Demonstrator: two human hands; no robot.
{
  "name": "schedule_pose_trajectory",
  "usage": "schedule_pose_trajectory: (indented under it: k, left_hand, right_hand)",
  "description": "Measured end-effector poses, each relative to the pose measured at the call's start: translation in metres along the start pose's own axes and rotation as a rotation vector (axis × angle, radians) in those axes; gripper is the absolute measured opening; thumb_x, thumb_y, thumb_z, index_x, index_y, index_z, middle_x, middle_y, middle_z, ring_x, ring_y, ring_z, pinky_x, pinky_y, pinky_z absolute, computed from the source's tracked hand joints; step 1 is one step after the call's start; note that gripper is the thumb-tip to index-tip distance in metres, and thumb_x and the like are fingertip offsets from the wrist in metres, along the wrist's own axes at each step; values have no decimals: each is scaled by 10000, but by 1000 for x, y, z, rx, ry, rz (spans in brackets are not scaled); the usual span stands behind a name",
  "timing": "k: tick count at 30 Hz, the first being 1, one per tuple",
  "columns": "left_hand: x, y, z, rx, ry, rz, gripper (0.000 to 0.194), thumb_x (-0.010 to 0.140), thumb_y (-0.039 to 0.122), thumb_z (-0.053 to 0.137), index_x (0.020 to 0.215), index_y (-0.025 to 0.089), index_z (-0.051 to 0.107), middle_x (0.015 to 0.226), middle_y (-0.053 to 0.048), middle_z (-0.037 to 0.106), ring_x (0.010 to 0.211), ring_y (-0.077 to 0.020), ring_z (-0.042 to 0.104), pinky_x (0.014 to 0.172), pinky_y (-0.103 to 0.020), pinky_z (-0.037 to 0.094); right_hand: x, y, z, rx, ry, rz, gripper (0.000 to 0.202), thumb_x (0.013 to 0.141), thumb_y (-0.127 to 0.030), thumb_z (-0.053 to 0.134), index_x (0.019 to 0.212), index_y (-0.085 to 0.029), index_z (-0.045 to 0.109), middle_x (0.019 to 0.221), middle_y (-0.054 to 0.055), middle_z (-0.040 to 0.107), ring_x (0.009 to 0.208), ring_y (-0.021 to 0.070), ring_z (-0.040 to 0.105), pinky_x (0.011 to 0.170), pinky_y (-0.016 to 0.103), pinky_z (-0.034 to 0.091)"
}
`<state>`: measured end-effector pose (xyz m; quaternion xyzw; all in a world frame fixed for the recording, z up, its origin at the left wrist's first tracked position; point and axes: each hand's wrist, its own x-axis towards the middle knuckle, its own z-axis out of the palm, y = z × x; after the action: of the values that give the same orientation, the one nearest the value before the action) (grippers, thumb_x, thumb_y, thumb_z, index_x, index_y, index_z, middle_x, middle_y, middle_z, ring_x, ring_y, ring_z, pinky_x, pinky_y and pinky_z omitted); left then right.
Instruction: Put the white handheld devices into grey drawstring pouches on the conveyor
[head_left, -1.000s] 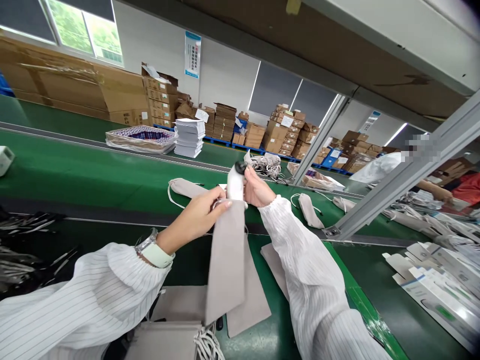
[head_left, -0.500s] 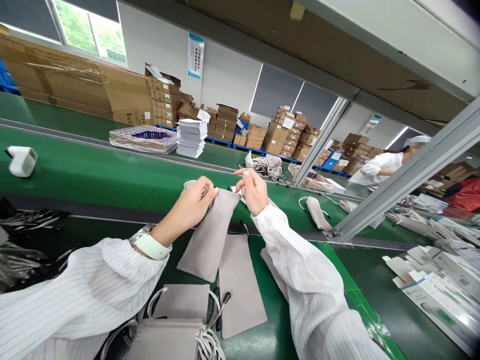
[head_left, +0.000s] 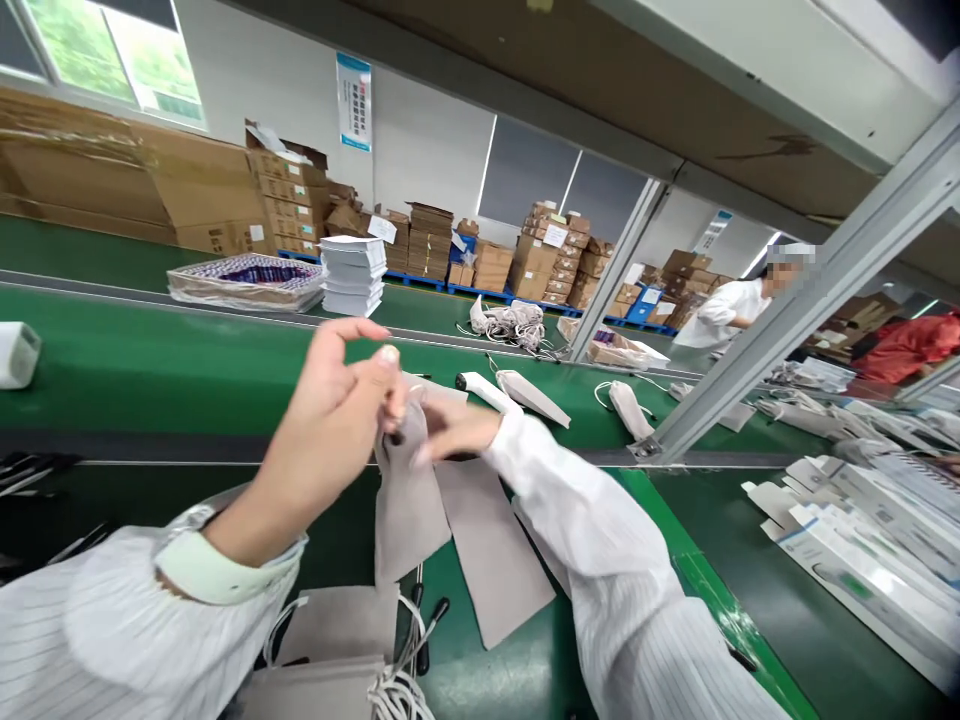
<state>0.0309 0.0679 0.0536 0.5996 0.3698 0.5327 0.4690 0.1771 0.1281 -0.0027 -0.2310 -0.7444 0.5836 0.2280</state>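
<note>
A grey drawstring pouch [head_left: 411, 510] hangs tilted between my hands over the green work surface, its mouth gathered at the top. My left hand [head_left: 341, 410] is closed, with thumb and fingers pinched at the pouch's upper left edge. Against the upper right side of that pouch is my right hand [head_left: 459, 432], blurred by motion, so its grip is unclear. A second flat grey pouch [head_left: 499, 555] lies just below my right hand. Nearer to me are stacked grey pouches [head_left: 330, 625] with white cords [head_left: 401, 695] and black cord ends [head_left: 441, 608].
On the green belt lie a white device with a dark end [head_left: 487, 390], a filled pouch [head_left: 531, 395] and another white device [head_left: 16, 355]. Behind stand a shallow tray [head_left: 247, 302] and a paper stack [head_left: 352, 278]. A metal post [head_left: 750, 340] rises right, near flat white cartons [head_left: 862, 560].
My left hand has moved left and turned. My right hand has dropped from above the pouch to its upper side. The pouch's top has become gathered, and the view has shifted right.
</note>
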Motion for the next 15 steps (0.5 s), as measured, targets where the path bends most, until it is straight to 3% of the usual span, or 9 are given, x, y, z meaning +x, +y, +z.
schedule_pose_trajectory:
  k: [1, 2, 4, 6, 7, 9, 11, 13, 15]
  left_hand:
    - [0, 0, 1, 2, -44, 12, 187, 838, 331, 387, 979, 252, 292, 523, 58, 428, 470, -72, 418, 459, -178, 363]
    - [-2, 1, 3, 22, -87, 28, 193, 840, 329, 378, 991, 250, 287, 547, 53, 463, 492, -81, 454, 479, -188, 388]
    - [-6, 1, 8, 90, -121, 86, 228, 836, 327, 380, 1024, 243, 282, 640, 32, 518, 593, -100, 521, 555, -211, 432]
    - [-11, -6, 15, 187, -83, 144, 307, 818, 328, 408, 1079, 237, 274, 855, -13, 544, 788, -124, 542, 668, -235, 448]
    - [-13, -13, 19, 259, -63, 160, 349, 810, 323, 419, 1112, 230, 271, 990, -41, 514, 905, -139, 515, 740, -251, 439]
    - [-17, -35, 25, 451, -114, 163, 410, 811, 302, 400, 1186, 213, 260, 1214, -79, 375, 1107, -166, 385, 887, -303, 368]
    - [-21, -62, 29, 636, -332, 139, 428, 834, 284, 332, 1250, 222, 253, 1334, -68, 238, 1225, -194, 221, 975, -388, 257]
    - [-26, -85, 28, 795, -607, 48, 490, 843, 323, 308, 1315, 264, 191, 1392, -46, 111, 1263, -252, 110, 964, -489, 200]
    - [-30, -97, 25, 909, -818, -24, 494, 835, 363, 328, 1313, 291, 232, 1398, -46, 78, 1261, -309, 79, 940, -538, 168]
  right_hand:
    - [4, -5, 14, -15, -58, -71, 357, 566, -317, 616, 879, -212, 482, 861, -13, 546, 748, 101, 527, 745, 238, 443]
    - [7, -9, 23, -43, 14, -114, 290, 581, -318, 596, 825, -201, 491, 848, -7, 552, 800, 117, 531, 768, 247, 441]
    - [6, -13, 20, -176, 292, -96, 251, 621, -349, 549, 792, -172, 497, 828, 22, 559, 800, 145, 531, 745, 278, 448]
    - [-4, -13, -7, -366, 642, 0, 323, 645, -331, 532, 905, -148, 478, 875, 57, 545, 820, 174, 514, 759, 334, 424]
    - [-12, -10, -26, -595, 887, 126, 406, 602, -313, 571, 955, -146, 459, 876, 65, 538, 827, 195, 506, 760, 360, 411]
    - [-33, -1, -65, -1113, 1149, 506, 551, 580, -342, 598, 1063, -142, 424, 882, 111, 525, 911, 291, 461, 748, 440, 373]
    - [-56, 14, -96, -1390, 1161, 825, 504, 615, -279, 575, 1073, -122, 435, 890, 159, 517, 987, 344, 399, 727, 427, 363]
    - [-76, 33, -115, -1395, 1180, 1103, 518, 635, -222, 564, 1123, -119, 423, 949, 192, 488, 993, 344, 392, 731, 403, 348]
    - [-87, 50, -122, -1341, 1154, 1182, 484, 744, -207, 441, 1221, -173, 363, 1052, 203, 430, 992, 328, 401, 738, 416, 332]
